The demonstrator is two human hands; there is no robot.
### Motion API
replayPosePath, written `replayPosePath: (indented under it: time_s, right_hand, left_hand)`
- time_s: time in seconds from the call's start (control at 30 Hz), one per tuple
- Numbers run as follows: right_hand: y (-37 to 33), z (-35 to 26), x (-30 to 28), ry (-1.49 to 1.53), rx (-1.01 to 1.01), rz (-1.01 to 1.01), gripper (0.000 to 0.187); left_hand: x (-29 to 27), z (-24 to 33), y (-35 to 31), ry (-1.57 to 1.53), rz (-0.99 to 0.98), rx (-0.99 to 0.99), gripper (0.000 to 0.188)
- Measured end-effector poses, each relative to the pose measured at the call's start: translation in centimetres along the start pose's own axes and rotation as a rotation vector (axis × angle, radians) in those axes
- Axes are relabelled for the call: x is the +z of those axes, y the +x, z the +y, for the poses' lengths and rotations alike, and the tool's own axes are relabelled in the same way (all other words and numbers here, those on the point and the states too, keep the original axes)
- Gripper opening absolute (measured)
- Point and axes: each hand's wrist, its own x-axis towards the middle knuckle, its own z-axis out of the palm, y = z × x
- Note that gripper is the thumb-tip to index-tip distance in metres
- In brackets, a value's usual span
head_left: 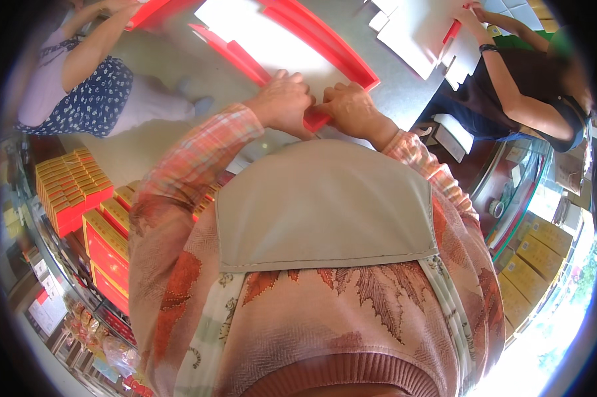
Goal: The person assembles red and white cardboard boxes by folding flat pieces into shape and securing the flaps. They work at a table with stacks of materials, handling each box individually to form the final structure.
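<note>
A shallow red cardboard box [321, 41] with a glaring white inside lies in front of me, its long sides standing up. Both of my hands are at its near end. My left hand [282, 102] has its fingers curled over the near left corner. Close beside it, my right hand [355, 109] pinches the near right part, thumb toward the left hand. Between the two hands a small red flap [316, 120] of the box shows, bent at an angle. My palms and thumbs hide most of the near edge.
Stacked red-and-yellow boxes [73, 188] stand at my left. A person in a dark floral apron [90, 99] handles a red piece at far left. On the right, another person [510, 86] works by white card sheets [411, 36]. Yellow cartons [530, 258] sit lower right.
</note>
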Motion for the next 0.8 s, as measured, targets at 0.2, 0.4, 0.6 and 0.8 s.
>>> replayPosePath:
  time_s: [0.2,0.4,0.6,0.8]
  right_hand:
    - [0.2,-0.1,-1.1,0.117,0.017,-0.022,0.016]
    - [-0.5,-0.2,-0.5,0.196,0.029,0.104,0.011]
    - [-0.5,-0.3,-0.2,0.191,0.017,0.104,0.011]
    - [-0.5,-0.7,-0.2,0.197,0.037,0.075,0.019]
  left_hand:
    - [0.4,0.7,-0.3,-0.048,-0.018,-0.075,0.046]
    - [1.7,1.0,-1.0,-0.073,0.12,-0.054,0.033]
    - [2.4,0.9,-1.4,-0.058,0.215,0.017,0.022]
    - [4.5,-0.4,-2.4,-0.065,0.486,0.067,0.024]
